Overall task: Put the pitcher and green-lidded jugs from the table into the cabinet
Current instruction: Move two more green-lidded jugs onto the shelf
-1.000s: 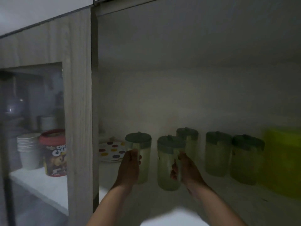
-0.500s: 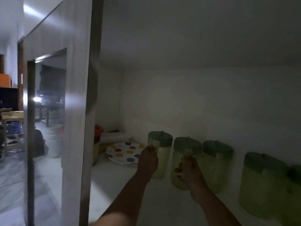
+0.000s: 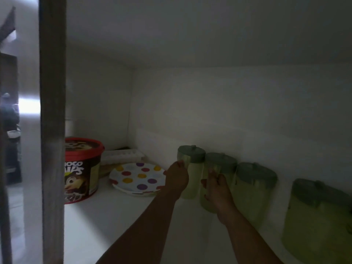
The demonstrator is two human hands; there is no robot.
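Observation:
Inside the dim cabinet, several pale green jugs with dark green lids stand in a row along the back wall on the white shelf [image 3: 106, 221]. My left hand [image 3: 177, 180] grips the handle of the leftmost jug [image 3: 191, 172]. My right hand [image 3: 217, 187] grips the handle of the second jug [image 3: 219, 164], right beside the first. A third jug [image 3: 251, 187] touches the second on its right. A fourth jug [image 3: 314, 221] stands apart at the far right, partly cut off by the frame. No pitcher shows.
A polka-dot plate [image 3: 139, 178] lies just left of my left hand. Behind it sits a white tray [image 3: 122, 155], and a red-lidded choco chips tub [image 3: 82, 168] stands at the left. The wooden cabinet frame post [image 3: 52, 130] rises at the left.
Both hands have carried the two jugs deeper and to the left, up against the back wall next to the third jug. My view has swung left, bringing the tub and plate into sight.

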